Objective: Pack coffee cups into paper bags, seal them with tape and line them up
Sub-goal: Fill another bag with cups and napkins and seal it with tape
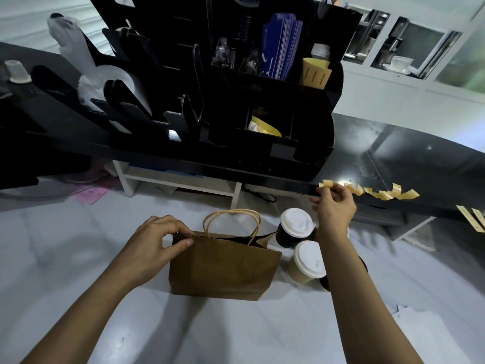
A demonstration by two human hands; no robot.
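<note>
A brown paper bag [223, 269] with twine handles stands on the white worktop [78, 258]. The left hand [154, 245] pinches its top edge; the right hand [334, 206] pinches a yellowish tape strip [325, 184] above the bag's right side. Two white-lidded coffee cups [296, 227] stand just right of the bag.

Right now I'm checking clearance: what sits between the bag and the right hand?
In the head view, a white-lidded dark cup stands between the bag and the right hand, which pinches tape at the counter edge.
</note>
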